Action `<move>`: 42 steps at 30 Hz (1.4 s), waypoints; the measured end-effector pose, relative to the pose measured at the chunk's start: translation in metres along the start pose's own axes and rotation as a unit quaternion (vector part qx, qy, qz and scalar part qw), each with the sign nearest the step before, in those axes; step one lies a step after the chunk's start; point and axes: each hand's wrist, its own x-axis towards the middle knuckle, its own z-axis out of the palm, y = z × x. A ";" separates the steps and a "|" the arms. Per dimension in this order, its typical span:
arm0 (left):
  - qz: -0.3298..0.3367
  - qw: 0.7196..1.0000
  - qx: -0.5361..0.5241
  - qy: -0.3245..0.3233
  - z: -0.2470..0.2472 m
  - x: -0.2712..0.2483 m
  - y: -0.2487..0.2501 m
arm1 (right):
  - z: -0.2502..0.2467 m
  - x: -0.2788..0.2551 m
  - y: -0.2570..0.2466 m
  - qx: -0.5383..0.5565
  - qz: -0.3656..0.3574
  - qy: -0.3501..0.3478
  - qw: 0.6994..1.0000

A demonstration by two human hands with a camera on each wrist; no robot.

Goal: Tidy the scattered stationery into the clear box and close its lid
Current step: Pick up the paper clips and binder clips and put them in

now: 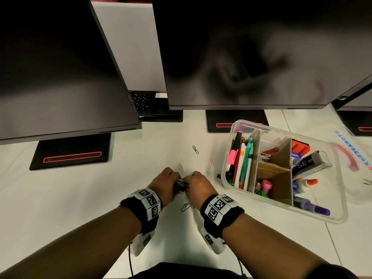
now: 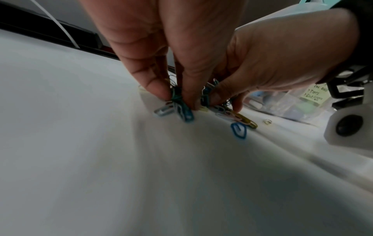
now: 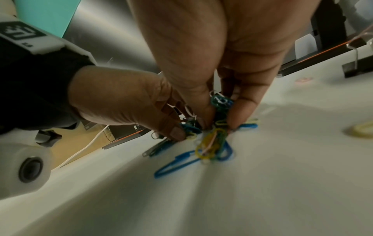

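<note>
A heap of coloured paper clips (image 1: 181, 185) lies on the white desk between my hands. My left hand (image 1: 177, 179) pinches a bunch of them from the left, fingertips down on the desk (image 2: 175, 99). My right hand (image 1: 190, 179) pinches the clips (image 3: 214, 143) from the right between thumb and fingers (image 3: 221, 123). Several clips, among them a blue paper clip (image 2: 239, 131), spill out under the fingers. The clear box (image 1: 334, 217) stands open to the right, holding pens, markers, glue and cardboard dividers.
Loose on the desk lie a green clip (image 1: 195, 149), a pink clip (image 1: 212, 162), a white clip (image 1: 181, 168) and another clip (image 1: 185, 206) by my right wrist. A black binder clip (image 1: 219, 175) sits against the box. Monitors on black stands (image 1: 70, 156) line the back; a printed plastic bag (image 1: 350, 160) lies right.
</note>
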 end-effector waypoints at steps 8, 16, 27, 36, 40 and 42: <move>0.007 0.999 -0.032 0.027 -0.027 -0.002 0.017 | -0.031 -0.011 -0.020 0.009 0.012 0.015 1.000; 0.087 0.992 -0.020 0.089 -0.091 -0.017 0.055 | -0.100 -0.035 -0.042 0.047 0.008 0.113 0.992; 0.155 0.977 -0.067 0.133 -0.115 0.015 0.180 | -0.213 -0.085 0.019 0.020 0.058 0.170 0.983; 0.138 0.984 -0.076 0.089 -0.083 0.064 0.231 | -0.232 -0.080 0.083 -0.014 0.123 0.145 0.982; 0.124 0.988 -0.081 0.052 -0.075 0.081 0.237 | -0.230 -0.071 0.101 0.001 0.146 0.138 0.980; 0.108 0.990 -0.089 0.023 -0.073 0.086 0.236 | -0.227 -0.065 0.109 0.016 0.158 0.131 0.979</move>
